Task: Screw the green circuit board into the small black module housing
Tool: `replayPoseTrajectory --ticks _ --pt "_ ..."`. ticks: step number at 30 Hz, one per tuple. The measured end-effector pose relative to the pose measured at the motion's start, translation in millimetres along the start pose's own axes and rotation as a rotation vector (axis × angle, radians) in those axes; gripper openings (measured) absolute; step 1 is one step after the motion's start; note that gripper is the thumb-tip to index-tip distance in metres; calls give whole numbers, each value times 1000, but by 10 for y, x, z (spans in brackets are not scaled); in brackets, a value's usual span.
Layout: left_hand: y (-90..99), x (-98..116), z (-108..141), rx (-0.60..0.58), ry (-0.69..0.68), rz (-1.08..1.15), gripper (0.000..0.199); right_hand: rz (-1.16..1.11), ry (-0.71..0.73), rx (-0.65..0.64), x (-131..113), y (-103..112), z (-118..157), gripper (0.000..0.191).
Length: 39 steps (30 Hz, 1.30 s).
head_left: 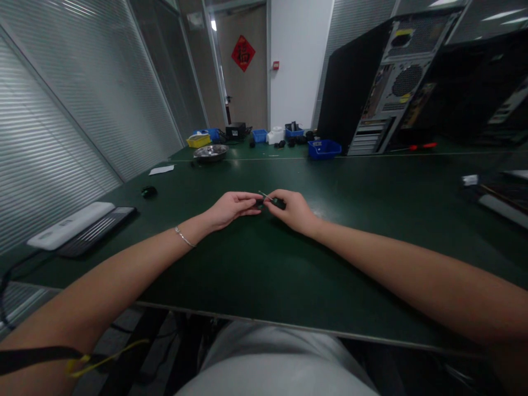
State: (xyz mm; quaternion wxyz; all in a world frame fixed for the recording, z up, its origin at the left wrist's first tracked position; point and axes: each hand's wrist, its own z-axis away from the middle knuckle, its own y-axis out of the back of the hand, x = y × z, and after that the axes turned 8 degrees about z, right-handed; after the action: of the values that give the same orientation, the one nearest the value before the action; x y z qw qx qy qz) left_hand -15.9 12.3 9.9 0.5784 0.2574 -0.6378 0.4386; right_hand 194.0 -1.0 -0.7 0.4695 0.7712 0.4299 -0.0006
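Over the middle of the dark green table (264, 275), my two hands nearly meet. My left hand (236, 210), with a bracelet at its wrist, has its fingers closed on a small dark object (259, 203). In my right hand (291, 209) is a small tool with a thin metal shaft (266, 196) and a dark handle (279, 203). The shaft points up and left, close to the left fingertips. Whether it touches the dark object cannot be made out, and the object's shape is partly hidden by the fingers.
Left are a keyboard (97, 231), a white device (71, 225), a mouse (149, 191) and paper (161, 170). Farther back stand a metal bowl (210, 153), a yellow bin (198, 141), a blue bin (324, 149) and a computer case (357, 82). Hardware (501, 195) lies right.
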Motion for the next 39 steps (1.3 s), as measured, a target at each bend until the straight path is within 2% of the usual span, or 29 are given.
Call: replayPoseTrajectory --ticks 4,16,24,26,30,32,35,39 --pt "-35 -14 0 -13 -9 11 28 -90 -84 31 25 -7 -26 17" --pt "-131 -33 -30 102 -105 106 21 -123 -107 107 26 -28 -25 13" --pt "-157 -17 -14 100 -97 128 26 -131 -118 97 41 -30 -38 15" --pt "-150 -7 -8 111 -109 120 25 -130 -87 34 49 40 -78 16" --pt "-159 35 21 115 -111 105 24 -127 38 -390 98 287 -156 20" --pt "-172 53 39 93 -98 100 24 -111 74 -559 136 407 -173 24" --pt "-191 65 57 62 -85 92 24 -70 119 -680 189 512 -180 27" --pt "-186 59 57 44 -92 92 24 -35 188 -750 211 540 -189 27"
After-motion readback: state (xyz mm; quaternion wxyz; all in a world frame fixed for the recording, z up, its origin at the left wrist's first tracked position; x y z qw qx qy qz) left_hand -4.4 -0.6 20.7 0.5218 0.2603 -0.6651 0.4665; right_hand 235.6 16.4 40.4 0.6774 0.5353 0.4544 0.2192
